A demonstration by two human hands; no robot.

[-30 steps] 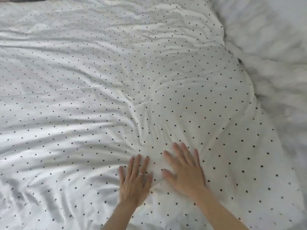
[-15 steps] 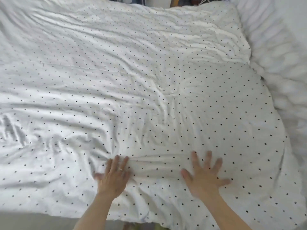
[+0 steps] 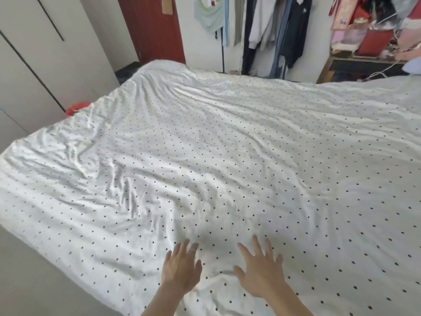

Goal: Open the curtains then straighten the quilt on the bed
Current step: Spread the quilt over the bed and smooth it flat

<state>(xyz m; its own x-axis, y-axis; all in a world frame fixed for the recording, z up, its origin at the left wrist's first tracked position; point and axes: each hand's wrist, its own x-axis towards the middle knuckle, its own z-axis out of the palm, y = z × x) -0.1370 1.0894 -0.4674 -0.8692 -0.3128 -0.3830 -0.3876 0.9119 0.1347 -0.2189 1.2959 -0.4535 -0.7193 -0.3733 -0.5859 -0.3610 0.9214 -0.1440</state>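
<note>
Overhead, head view: a person's two bare forearms reach forward over a bed.
Quilt [image 3: 227, 156]: white with small dark dots, spread across almost the whole bed, from the near edge under the hands to the far edge by the clothes.
Quilt surface: smoother on the right; many creases and ridges on the left and near the far left corner.
Left hand [image 3: 182, 269]: palm down near the quilt's near edge, fingers spread and straight, gripping nothing; whether it presses the cloth or hovers just above cannot be told.
Ring [image 3: 192, 250]: a thin band on one left finger.
Right hand [image 3: 262, 270]: palm down just beside the left hand, apart from it, fingers fanned wide and loose, holding nothing.
Wardrobe [image 3: 45, 53]: pale doors at the left, beyond the bed.
Door [image 3: 151, 28]: dark red, behind the far left corner of the bed.
Clothes [image 3: 273, 30]: hanging in a row along the far wall, dark and light pieces.
Shelf [image 3: 364, 62]: at the far right, piled with pink and red things.
Red thing [image 3: 76, 108]: small, at the left bed edge, partly hidden by the quilt.
</note>
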